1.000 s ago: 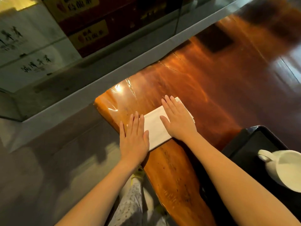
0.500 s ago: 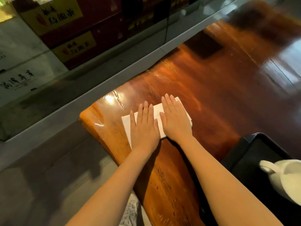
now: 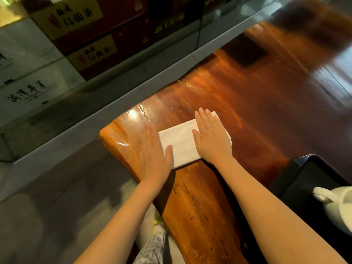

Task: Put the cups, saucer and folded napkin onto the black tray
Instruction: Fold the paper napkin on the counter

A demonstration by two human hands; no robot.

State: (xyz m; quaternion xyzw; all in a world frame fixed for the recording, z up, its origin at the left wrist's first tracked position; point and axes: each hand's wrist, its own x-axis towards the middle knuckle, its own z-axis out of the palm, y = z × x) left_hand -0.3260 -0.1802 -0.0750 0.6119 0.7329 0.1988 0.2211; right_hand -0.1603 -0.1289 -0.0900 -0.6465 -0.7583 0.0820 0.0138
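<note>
A white folded napkin (image 3: 181,142) lies near the left end of a glossy reddish wooden table (image 3: 247,111). My right hand (image 3: 211,138) rests flat on the napkin's right half, fingers together. My left hand (image 3: 154,151) lies flat over the napkin's left edge, blurred by motion, its thumb on the paper. Neither hand grips anything. At the right edge stands the black tray (image 3: 304,180) with a white cup (image 3: 341,208) on it, handle pointing left. No saucer is in view.
The table's rounded left end drops to a grey floor (image 3: 57,197). Behind the table runs a grey ledge (image 3: 133,96) with stacked red and yellow boxes (image 3: 91,52) and white boxes behind glass. My patterned trouser leg shows below.
My left hand has slid left across the napkin to its left edge, after lying next to the right hand half a second ago. The right hand stayed pressed on the napkin.
</note>
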